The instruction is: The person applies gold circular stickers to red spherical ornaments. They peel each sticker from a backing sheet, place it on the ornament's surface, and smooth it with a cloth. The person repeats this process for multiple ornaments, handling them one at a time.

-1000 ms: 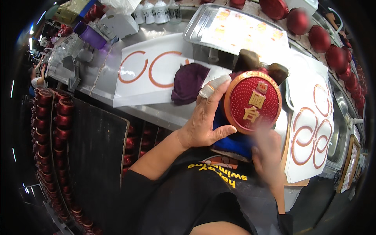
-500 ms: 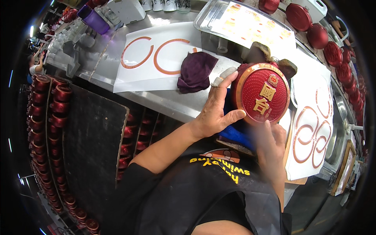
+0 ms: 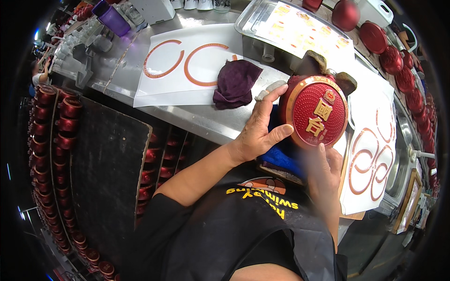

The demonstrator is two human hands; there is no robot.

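Observation:
A round red bottle (image 3: 307, 126) with a dotted face and raised gold characters leans toward me. An orange-gold ring band (image 3: 289, 96) runs around its face. My left hand (image 3: 258, 126) grips the bottle's left side, thumb on the front rim, and a pale grey covering (image 3: 276, 85) wraps a fingertip. At the lower rim, my right hand (image 3: 326, 168) touches the bottle with its index fingertip; its other fingers are curled and partly blurred. Behind the bottle are two dark brown pads (image 3: 315, 61). Blue cloth (image 3: 281, 161) lies below it.
A purple cloth (image 3: 236, 84) lies left of the bottle, beside a white sheet (image 3: 159, 93) with ring-shaped bands. Another band sheet (image 3: 370, 201) is at right. A metal tray (image 3: 246, 28) holds a sticker sheet. Red bottles (image 3: 375, 37) line the far right; racks of red bottles (image 3: 70, 107) stand left.
The whole view has shifted slightly. Both hands stay on the bottle in almost the same places, the right index fingertip still at its lower rim.

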